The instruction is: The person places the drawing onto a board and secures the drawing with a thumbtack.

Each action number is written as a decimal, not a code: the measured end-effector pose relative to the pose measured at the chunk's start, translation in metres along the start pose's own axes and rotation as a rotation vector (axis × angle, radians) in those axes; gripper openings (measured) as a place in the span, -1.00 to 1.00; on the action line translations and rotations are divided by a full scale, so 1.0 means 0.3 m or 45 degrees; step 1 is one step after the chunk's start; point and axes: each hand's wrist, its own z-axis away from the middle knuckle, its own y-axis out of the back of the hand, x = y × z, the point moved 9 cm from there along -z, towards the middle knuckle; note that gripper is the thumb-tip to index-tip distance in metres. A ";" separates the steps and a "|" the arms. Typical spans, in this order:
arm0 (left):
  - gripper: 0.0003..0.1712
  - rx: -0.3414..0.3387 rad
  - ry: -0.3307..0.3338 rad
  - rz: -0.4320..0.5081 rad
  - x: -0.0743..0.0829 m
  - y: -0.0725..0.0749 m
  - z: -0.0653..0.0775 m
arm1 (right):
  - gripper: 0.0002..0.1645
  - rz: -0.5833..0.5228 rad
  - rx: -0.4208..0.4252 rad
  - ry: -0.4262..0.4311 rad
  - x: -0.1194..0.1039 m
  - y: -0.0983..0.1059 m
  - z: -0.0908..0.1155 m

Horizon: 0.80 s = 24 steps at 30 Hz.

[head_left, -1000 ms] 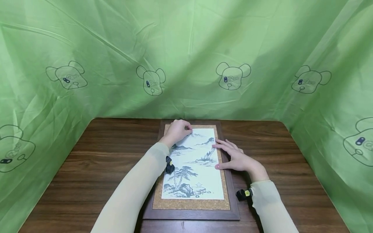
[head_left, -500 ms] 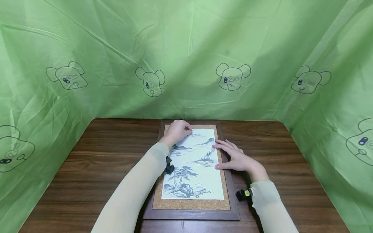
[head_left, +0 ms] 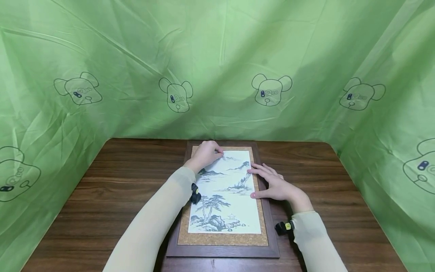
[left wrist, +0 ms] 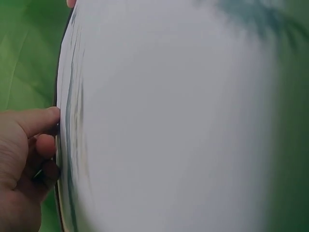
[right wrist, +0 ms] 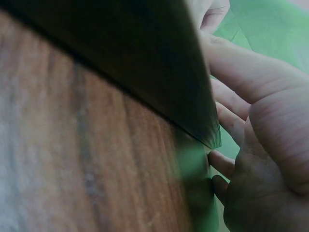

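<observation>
A white sheet of paper [head_left: 224, 196] with a grey-blue landscape of mountains, trees and a pavilion lies on a cork board [head_left: 222, 239]. At the sheet's upper left, my left hand [head_left: 205, 154] has its thumb and curled fingers brought together; between the tips is a small dark spot, mostly hidden. Seen from the left wrist, the thumb [left wrist: 41, 118] reaches the sheet's far edge with the other fingers curled below it. My right hand [head_left: 273, 184] rests along the sheet's right edge, fingers spread and fairly straight. Close up, its palm [right wrist: 277, 130] hangs over the board's side.
A dark brown frame [head_left: 222, 251] surrounds the cork. It lies on a wood-grain table [head_left: 136, 177], near the back edge. Green cloth [head_left: 217, 56] with printed bear heads encloses the back and sides. Black wrist cameras [head_left: 283, 227] sit on both sleeves.
My left wrist and sleeve have shifted slightly to the left, while the fingertips stay at the sheet's top. The right hand and the sheet look unmoved.
</observation>
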 end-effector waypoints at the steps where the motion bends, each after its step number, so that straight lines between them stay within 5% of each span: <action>1: -0.91 -0.012 -0.002 0.003 0.001 -0.001 0.001 | 0.09 0.001 0.001 0.005 -0.002 0.000 0.001; 10: -0.88 -0.123 -0.054 0.087 0.006 -0.002 0.004 | 0.09 0.001 0.000 0.005 -0.010 0.002 0.006; 24: -0.81 -0.219 -0.088 0.028 0.013 -0.009 0.006 | 0.08 -0.014 -0.010 -0.006 -0.015 0.005 0.001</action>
